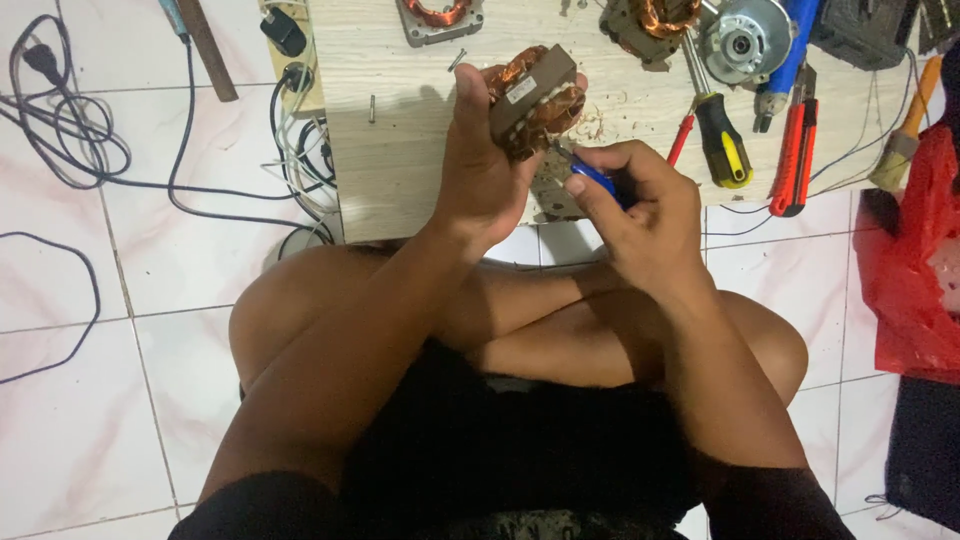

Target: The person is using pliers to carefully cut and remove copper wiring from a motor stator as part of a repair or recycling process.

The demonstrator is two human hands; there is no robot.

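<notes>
R hand [640,205] grip clamped on blue-handled tool [597,183], tip at motor stator [530,100]; L hand [480,160] clamped round stator, held above desk [400,170] edge. Prob. heavy, stiff steel core; copper windings fragile, so hold by core. Beyond: yellow-black screwdriver [722,140], red pliers [792,150], another motor [742,38], loose screws [456,60].

Likely home repair spot: tiled floor [90,400], screwdrivers [722,140], motor windings [437,12].
</notes>
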